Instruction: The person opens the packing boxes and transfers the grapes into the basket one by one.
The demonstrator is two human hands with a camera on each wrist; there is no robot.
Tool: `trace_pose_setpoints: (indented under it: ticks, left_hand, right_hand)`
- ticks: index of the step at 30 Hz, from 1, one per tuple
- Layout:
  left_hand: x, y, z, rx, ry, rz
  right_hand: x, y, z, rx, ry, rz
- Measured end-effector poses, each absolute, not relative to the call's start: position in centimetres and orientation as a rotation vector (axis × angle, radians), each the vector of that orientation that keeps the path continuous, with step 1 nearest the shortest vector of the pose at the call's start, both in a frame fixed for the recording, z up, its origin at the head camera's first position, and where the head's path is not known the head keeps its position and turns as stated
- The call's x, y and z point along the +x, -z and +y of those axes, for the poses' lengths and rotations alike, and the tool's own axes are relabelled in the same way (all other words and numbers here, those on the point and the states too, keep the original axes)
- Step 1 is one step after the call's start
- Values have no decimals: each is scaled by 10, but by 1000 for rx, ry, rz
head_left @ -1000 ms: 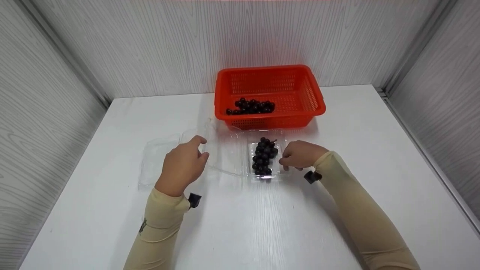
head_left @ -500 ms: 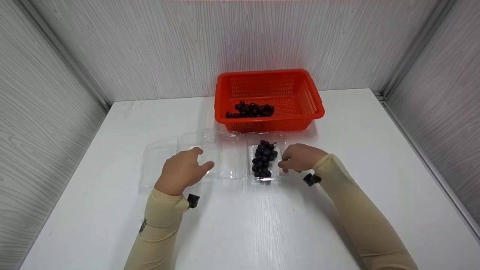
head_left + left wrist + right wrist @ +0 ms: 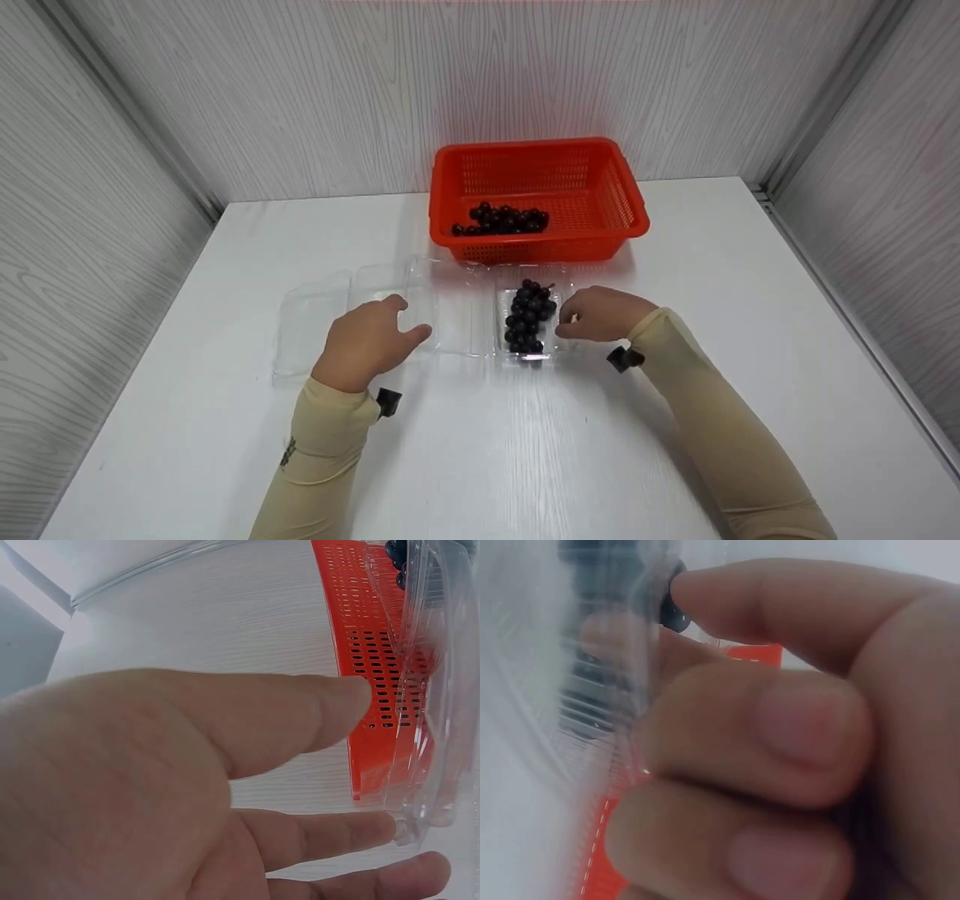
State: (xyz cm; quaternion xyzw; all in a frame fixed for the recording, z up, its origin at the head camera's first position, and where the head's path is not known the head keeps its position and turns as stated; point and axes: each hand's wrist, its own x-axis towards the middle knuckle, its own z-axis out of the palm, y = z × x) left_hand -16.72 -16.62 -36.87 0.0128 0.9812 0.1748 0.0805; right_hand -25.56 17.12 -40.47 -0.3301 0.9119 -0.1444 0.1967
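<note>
In the head view a clear plastic clamshell container stands opened out in mid-table. A bunch of dark grapes lies in its right half; the transparent lid lies spread to the left. My left hand is at the lid's left side, thumb and index finger spread wide. A fingertip seems to touch the plastic edge in the left wrist view. At the container's right edge, my right hand pinches the wall between thumb and index finger. Its other fingers are curled in.
A red perforated basket with more dark grapes stands just behind the container. Further clear plastic packaging lies to the left, partly under my left hand. Pale panels wall in the white table.
The lid, tilted a second ago, now lies flatter. My left hand's thumb has spread away from the index finger. My right hand has stayed almost still at the container.
</note>
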Motion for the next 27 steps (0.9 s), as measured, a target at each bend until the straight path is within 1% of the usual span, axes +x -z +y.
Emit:
trace_pose_setpoints:
  ticks: [8,13,18,27]
  left_hand:
    - [-163,366,-154,82,-530,3085]
    - [-164,367,-139,276,-612,3200]
    - [-164,374,-125,501,-590,3147]
    - [-174,384,-108,578,-533,3016]
  right_hand:
    - [-252,403,173,-932,464,2605]
    - [-250,401,172,-947,581,2671]
    - [-244,397,167,-952,633,2715]
    - [-235,393,153,-1008,619,2768]
